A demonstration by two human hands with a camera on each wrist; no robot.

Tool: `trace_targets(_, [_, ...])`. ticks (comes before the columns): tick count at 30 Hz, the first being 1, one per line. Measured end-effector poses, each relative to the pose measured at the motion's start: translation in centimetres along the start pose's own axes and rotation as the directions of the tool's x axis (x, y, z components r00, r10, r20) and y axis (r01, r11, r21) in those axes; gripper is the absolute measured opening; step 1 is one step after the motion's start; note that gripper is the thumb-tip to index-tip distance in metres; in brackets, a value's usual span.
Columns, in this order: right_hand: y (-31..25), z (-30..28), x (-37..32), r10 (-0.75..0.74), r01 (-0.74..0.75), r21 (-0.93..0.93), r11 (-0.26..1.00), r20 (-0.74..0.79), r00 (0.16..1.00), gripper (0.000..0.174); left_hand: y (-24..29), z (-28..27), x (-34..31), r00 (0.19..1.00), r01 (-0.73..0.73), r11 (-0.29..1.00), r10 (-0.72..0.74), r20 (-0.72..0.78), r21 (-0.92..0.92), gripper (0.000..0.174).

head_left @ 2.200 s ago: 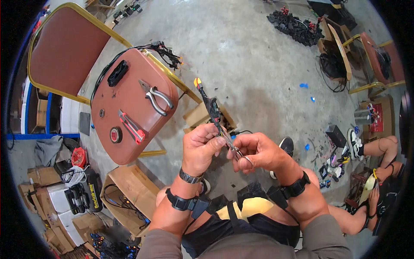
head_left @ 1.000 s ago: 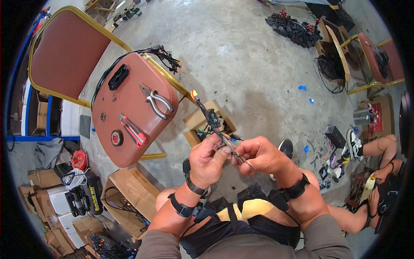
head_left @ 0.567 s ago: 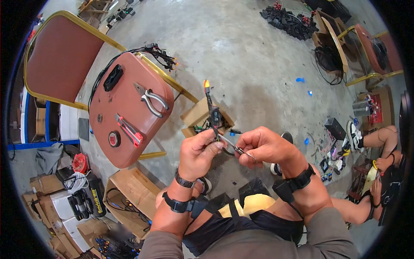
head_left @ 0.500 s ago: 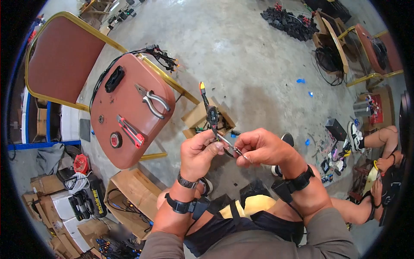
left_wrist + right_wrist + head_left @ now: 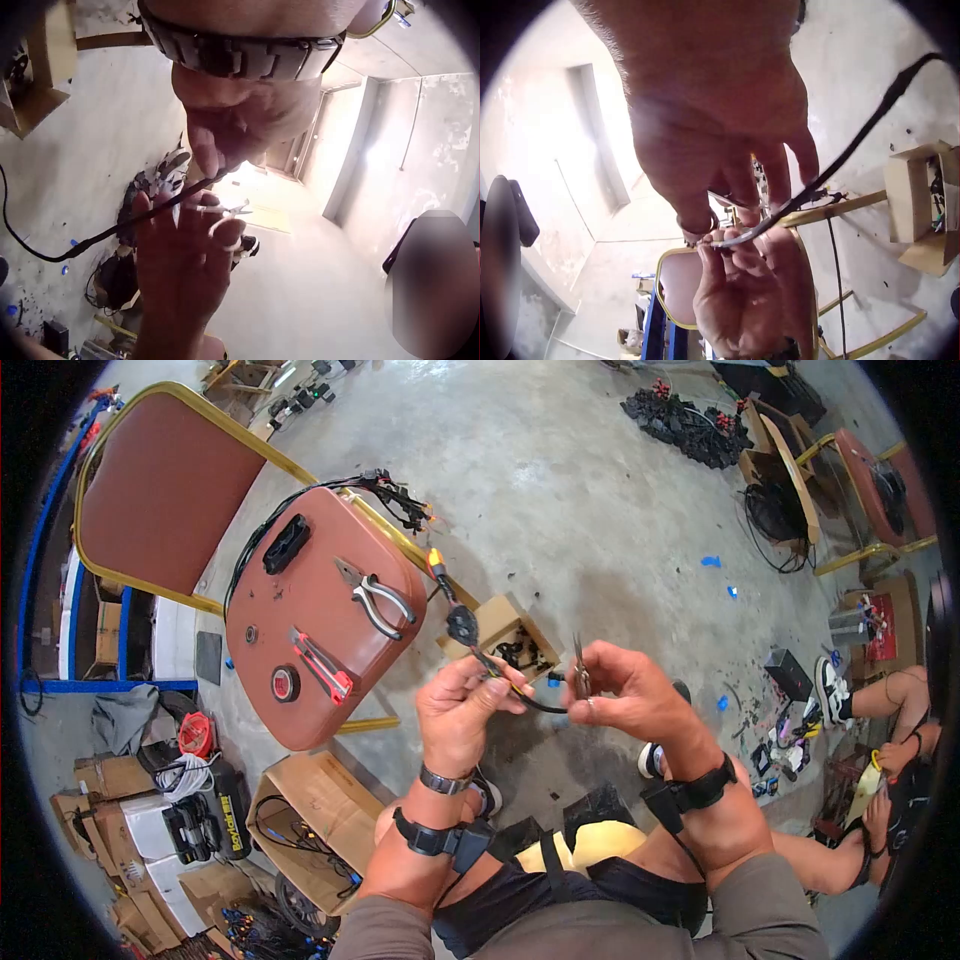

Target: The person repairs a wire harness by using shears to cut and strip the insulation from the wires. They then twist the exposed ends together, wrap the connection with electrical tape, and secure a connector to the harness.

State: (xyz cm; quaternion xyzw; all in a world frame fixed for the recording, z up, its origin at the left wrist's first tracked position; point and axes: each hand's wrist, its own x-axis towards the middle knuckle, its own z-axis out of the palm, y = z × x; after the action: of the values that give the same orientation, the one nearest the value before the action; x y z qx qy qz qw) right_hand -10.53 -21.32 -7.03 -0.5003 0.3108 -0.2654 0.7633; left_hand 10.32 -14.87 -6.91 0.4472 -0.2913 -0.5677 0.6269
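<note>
My left hand (image 5: 462, 705) pinches a black cable (image 5: 545, 708) between thumb and fingers. A taped black section (image 5: 462, 622) stands up from the grip and ends in a yellow-orange tip (image 5: 436, 564). The rest of the cable runs right toward my right hand (image 5: 625, 685). That hand holds small metal scissors (image 5: 579, 665) with the blades pointing up and a finger loop near the thumb. In the left wrist view the scissors (image 5: 234, 210) show beside the cable (image 5: 127, 223), their blades apart from it. In the right wrist view the cable (image 5: 855, 142) passes below my right fingers.
On a brown chair seat (image 5: 340, 560) lie pliers (image 5: 378, 600), a red utility knife (image 5: 322, 665), a tape roll (image 5: 285, 683) and a black piece (image 5: 287, 545). A small carton (image 5: 500, 622) stands beyond my hands, a larger one (image 5: 325, 800) at lower left. Another person (image 5: 890, 780) sits at right.
The scissors have come away from the cable by my left fingers and swung upright, moving right with my right hand. The cable's taped end now leans further left.
</note>
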Motion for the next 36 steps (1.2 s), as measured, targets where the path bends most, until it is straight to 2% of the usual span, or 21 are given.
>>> trace_targets(1, [0.6, 0.5, 0.4, 0.000, 0.000, -0.001, 1.000, 0.000, 1.000, 0.029, -0.3, 0.4, -0.2, 1.000, 0.001, 1.000, -0.001, 0.022, -0.003, 0.018])
trace_targets(3, [1.6, 1.7, 1.1, -0.242, 0.238, -0.140, 0.961, -0.009, 0.970, 0.032, -1.1, 0.8, -0.4, 1.000, 0.004, 1.000, -0.004, -0.004, -0.015, 0.018])
trace_targets(4, [1.8, 2.3, 1.1, -0.104, 0.105, 0.070, 0.992, -0.020, 0.994, 0.028, -1.4, 0.9, -0.5, 1.000, -0.026, 1.000, 0.025, -0.011, -0.011, 0.017])
trace_targets(5, [1.6, 2.4, 1.1, -0.105, 0.106, 0.071, 0.992, -0.023, 0.994, 0.028, -1.5, 1.0, -0.5, 0.998, -0.057, 0.998, 0.057, -0.015, -0.007, 0.017])
trace_targets(6, [1.1, 2.4, 1.0, -0.007, 0.008, 0.069, 0.998, -0.010, 1.000, 0.028, -1.4, 1.1, -0.4, 0.998, -0.057, 0.998, 0.057, -0.012, -0.007, 0.017])
trace_targets(7, [0.8, 2.4, 1.0, 0.091, -0.091, 0.066, 0.994, 0.004, 0.996, 0.027, -1.1, 1.1, -0.5, 0.997, -0.061, 0.992, 0.066, -0.038, 0.110, 0.016])
trace_targets(8, [0.9, 2.3, 0.9, 0.090, -0.090, 0.065, 0.994, 0.004, 0.996, 0.027, -0.9, 1.0, -0.5, 0.995, -0.061, 0.972, 0.077, -0.064, 0.226, 0.015])
trace_targets(10, [1.0, 2.2, 0.7, 0.036, -0.040, -0.093, 0.995, -0.048, 0.998, 0.024, -0.7, 0.6, -0.4, 0.995, -0.066, 0.952, 0.085, -0.052, 0.299, 0.013])
trace_targets(11, [0.9, 2.1, 0.7, 0.037, -0.041, -0.092, 0.995, -0.048, 0.998, 0.024, -0.7, 0.5, -0.4, 0.995, -0.069, 0.927, 0.090, -0.041, 0.369, 0.012])
trace_targets(13, [0.4, 2.1, 0.5, -0.045, 0.018, -0.311, 0.950, -0.082, 0.996, 0.021, -0.3, 0.3, -0.4, 0.997, -0.038, 0.911, 0.060, -0.040, 0.411, 0.012])
trace_targets(14, [0.0, 2.1, 0.4, -0.045, 0.017, -0.310, 0.951, -0.081, 0.996, 0.021, -0.1, 0.2, -0.3, 0.999, -0.011, 0.891, 0.033, -0.040, 0.453, 0.013])
trace_targets(16, [-0.7, 2.1, 0.3, -0.134, 0.079, -0.503, 0.861, -0.073, 0.988, 0.022, -0.2, 0.0, -0.1, 0.999, -0.004, 0.891, 0.024, -0.040, 0.455, 0.014])
trace_targets(21, [0.3, 2.2, 0.0, -0.293, 0.247, -0.635, 0.732, 0.034, 0.955, 0.025, -0.7, 0.3, -0.7, 0.992, 0.085, 0.863, -0.029, -0.120, 0.499, 0.015])
trace_targets(23, [0.4, 2.3, 0.0, -0.336, 0.305, -0.651, 0.695, 0.081, 0.938, 0.024, -1.0, 0.4, -0.7, 0.984, 0.123, 0.913, -0.062, -0.167, 0.389, 0.016])
trace_targets(27, [-0.1, 2.4, -0.3, -0.246, 0.229, -0.596, 0.770, 0.053, 0.968, 0.023, -1.2, 0.6, -0.8, 0.984, 0.116, 0.932, -0.061, -0.167, 0.344, 0.015])
trace_targets(29, [0.1, 2.0, 0.4, -0.195, 0.182, -0.578, 0.796, 0.040, 0.980, 0.023, -1.5, 0.4, -0.1, 0.982, 0.113, 0.976, -0.081, -0.172, 0.186, 0.015])
trace_targets(30, [0.8, 1.9, 0.6, -0.117, 0.111, -0.350, 0.930, 0.006, 0.993, 0.023, -1.5, 0.5, -0.1, 0.982, 0.112, 0.976, -0.080, -0.172, 0.186, 0.015])
trace_targets(31, [1.2, 1.9, 0.7, -0.031, 0.030, -0.095, 0.995, -0.008, 0.999, 0.023, -1.3, 0.7, -0.2, 0.982, 0.120, 0.992, -0.113, -0.150, 0.038, 0.014])
trace_targets(32, [0.9, 1.6, 0.5, -0.031, 0.030, -0.096, 0.995, -0.008, 0.999, 0.023, -1.3, 0.8, -0.2, 0.982, 0.129, 0.985, -0.143, -0.122, -0.110, 0.014])
trace_targets(34, [-0.9, 1.5, 0.3, 0.226, -0.236, 0.196, 0.952, 0.069, 0.972, 0.020, -1.8, 1.2, -0.4, 0.985, 0.105, 0.971, -0.131, -0.112, -0.213, 0.015])
trace_targets(36, [-0.6, 1.5, 0.3, 0.218, -0.232, 0.220, 0.947, 0.084, 0.972, 0.020, -1.9, 1.0, -0.4, 0.987, 0.078, 0.946, -0.116, -0.106, -0.315, 0.015])
